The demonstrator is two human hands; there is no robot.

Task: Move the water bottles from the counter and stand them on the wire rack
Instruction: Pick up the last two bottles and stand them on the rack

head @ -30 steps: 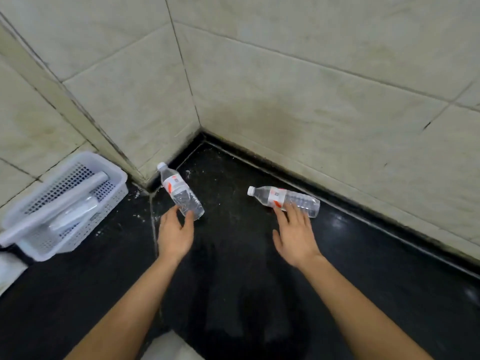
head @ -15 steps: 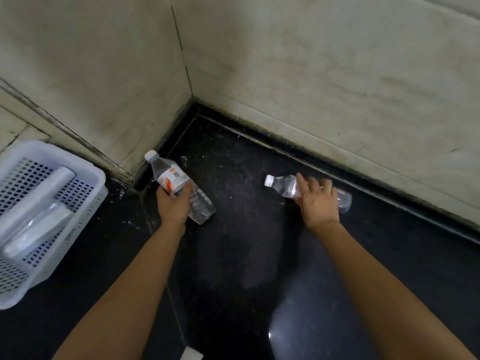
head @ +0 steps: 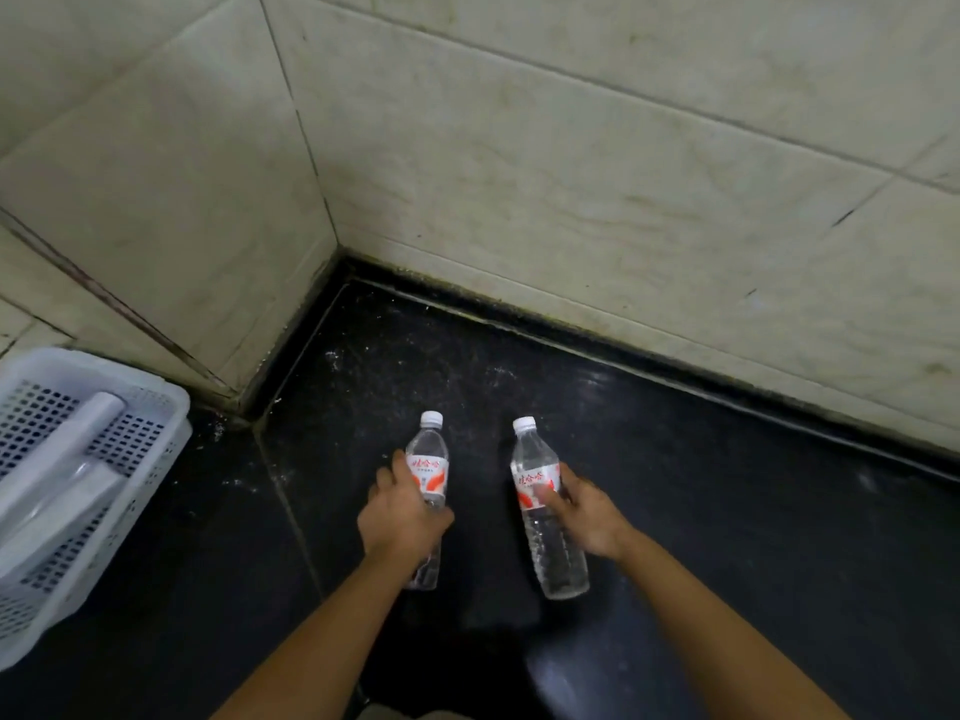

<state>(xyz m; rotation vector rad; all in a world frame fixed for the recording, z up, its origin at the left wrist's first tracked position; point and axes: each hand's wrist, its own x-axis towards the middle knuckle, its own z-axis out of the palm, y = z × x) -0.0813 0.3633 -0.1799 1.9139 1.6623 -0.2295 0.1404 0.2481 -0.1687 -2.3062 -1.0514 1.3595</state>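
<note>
1. Black polished surface [head: 727, 511], meeting a pale tiled wall [head: 571, 174] at the corner in the upper middle of the frame.
2. Left hand [head: 402, 517]: fingers wrapped round the body of the left-side bottle [head: 428, 467], lower centre of the frame, cap pointing toward the wall.
3. Right hand [head: 587, 517]: clamped on the right-side bottle [head: 532, 472], thumb across the red-and-white label, cap likewise toward the wall.
4. Both bottles sit over the surface, near each other but apart. Whether their bases are clear of it cannot be told.
5. Progress, as judged: pick-up is secured for both bottles. Carrying them off and standing them upright is all outstanding. The wire rack is not in view, so nothing stands on it as far as can be checked.
6. Count: two clear bottles, each with a white cap; two hands, both occupied; no further bottles visible on the surface.
7. Also noted: one white perforated basket [head: 104, 358] at the left edge of the frame, holding at least two pale items of uncertain kind.
</note>
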